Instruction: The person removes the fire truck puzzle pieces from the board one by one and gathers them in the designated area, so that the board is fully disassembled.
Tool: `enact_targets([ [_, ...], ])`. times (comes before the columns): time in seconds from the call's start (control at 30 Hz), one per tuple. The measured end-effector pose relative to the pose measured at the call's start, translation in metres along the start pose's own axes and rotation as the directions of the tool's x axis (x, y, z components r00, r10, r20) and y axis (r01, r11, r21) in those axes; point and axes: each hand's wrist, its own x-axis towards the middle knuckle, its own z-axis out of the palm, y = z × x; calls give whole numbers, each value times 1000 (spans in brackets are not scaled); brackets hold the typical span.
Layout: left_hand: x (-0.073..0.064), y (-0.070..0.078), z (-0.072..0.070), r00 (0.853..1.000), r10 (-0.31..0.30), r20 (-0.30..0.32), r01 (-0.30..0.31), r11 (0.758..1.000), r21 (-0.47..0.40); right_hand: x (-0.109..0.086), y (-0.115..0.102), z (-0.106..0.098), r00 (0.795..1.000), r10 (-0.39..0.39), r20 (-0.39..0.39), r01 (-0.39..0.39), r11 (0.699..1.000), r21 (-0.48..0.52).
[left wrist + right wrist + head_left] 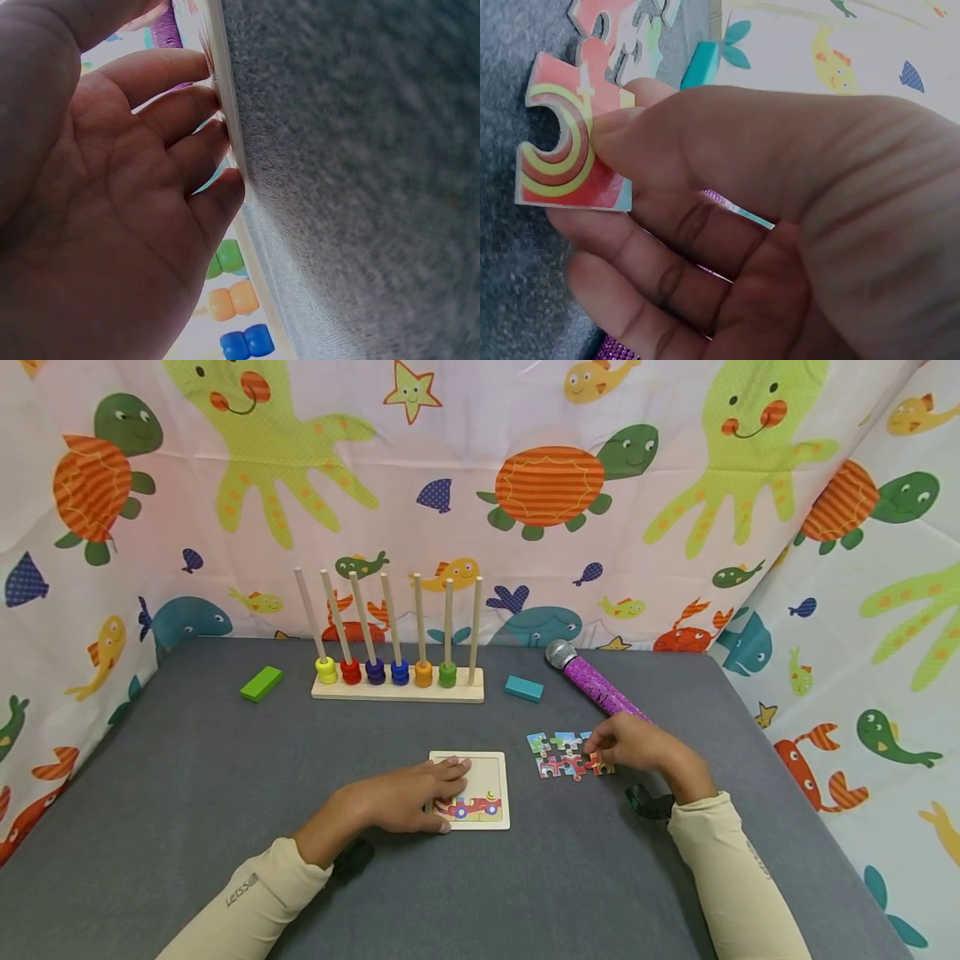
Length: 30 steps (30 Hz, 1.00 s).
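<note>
My left hand (408,797) rests on a square wooden puzzle board (491,774), its fingers over the left part. A red vehicle picture (480,808) shows along the board's lower part. In the left wrist view, the fingertips (229,187) touch the board, relaxed. To the right, my right hand (641,745) pinches a jigsaw piece between thumb and fingers. That jigsaw piece (559,172) is red with yellow curved bands, and the right wrist view shows it tilted up. Several other jigsaw pieces (551,766) lie in two rows just left of this hand.
Behind the board stands a wooden peg rack (397,692) with coloured beads on upright rods. A green block (262,683) lies left of it, a teal block (523,688) right. A purple glittery microphone (603,685) lies beyond my right hand. A patterned curtain (450,460) borders the grey table.
</note>
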Motion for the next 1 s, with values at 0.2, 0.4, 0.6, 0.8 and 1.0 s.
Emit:
enact_targets([
  [0.2, 1, 0, 0, 1000, 6, -1, -6, 1000, -4, -1, 0, -1, 1000, 4, 2, -4, 1000, 9],
  [0.4, 0, 0, 0, 1000, -7, 4, 7, 1000, -5, -2, 3, -4, 1000, 19, -4, -19, 1000, 20],
  [0.6, 0, 0, 0, 1000, -16, 2, 16, 1000, -1, -3, 5, -7, 1000, 27, -8, -27, 1000, 6],
  [0.8, 0, 1, 0, 1000, -14, 1, 14, 1000, -6, -2, 7, -7, 1000, 13, -23, -13, 1000, 11],
  [1.0, 0, 1, 0, 1000, -14, -5, 14, 1000, -9, -3, 7, -8, 999, 8, -45, -8, 1000, 13],
])
